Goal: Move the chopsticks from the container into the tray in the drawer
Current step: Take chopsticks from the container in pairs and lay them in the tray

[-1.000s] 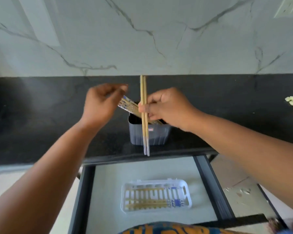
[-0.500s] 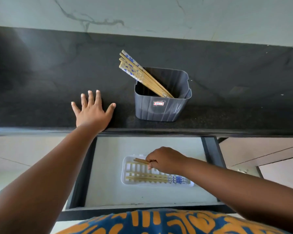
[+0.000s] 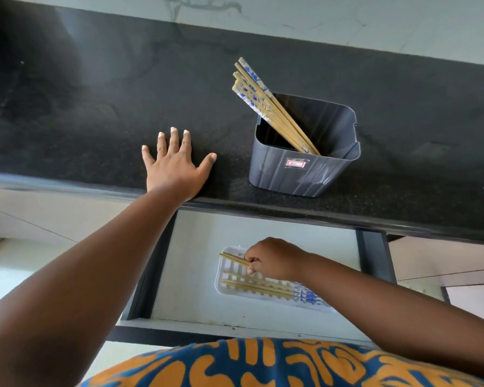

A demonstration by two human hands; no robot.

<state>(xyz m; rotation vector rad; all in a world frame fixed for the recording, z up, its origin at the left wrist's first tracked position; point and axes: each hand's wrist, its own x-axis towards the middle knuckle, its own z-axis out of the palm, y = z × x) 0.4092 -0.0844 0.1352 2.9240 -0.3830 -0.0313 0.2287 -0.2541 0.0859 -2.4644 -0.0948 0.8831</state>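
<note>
In the head view, the left hand (image 3: 176, 163) lies flat on the black counter (image 3: 95, 107), near its front edge, with the fingers straight and spread wide; it holds nothing. To the right of this hand, apart from it, the grey container (image 3: 302, 174) stands upright on the counter. It has a small red and white label on its front wall. Several chopsticks (image 3: 266, 101) are in the container; they lean to the upper left, and their blue patterned ends stick out over the rim. Below the counter the drawer (image 3: 196, 247) is open, and the white tray (image 3: 221, 277) with slots lies on its pale bottom. The right hand (image 3: 274, 259) is over the back part of the tray, with the fingers curled around a pair of chopsticks (image 3: 232, 258). The plain tips of this pair point to the left and are above the back left corner of the tray; I cannot tell if they touch it. More chopsticks (image 3: 263, 287) lie along the front part of the tray, with the blue ends to the right. At the bottom edge there is blue and orange cloth (image 3: 263, 367) of the person.
</note>
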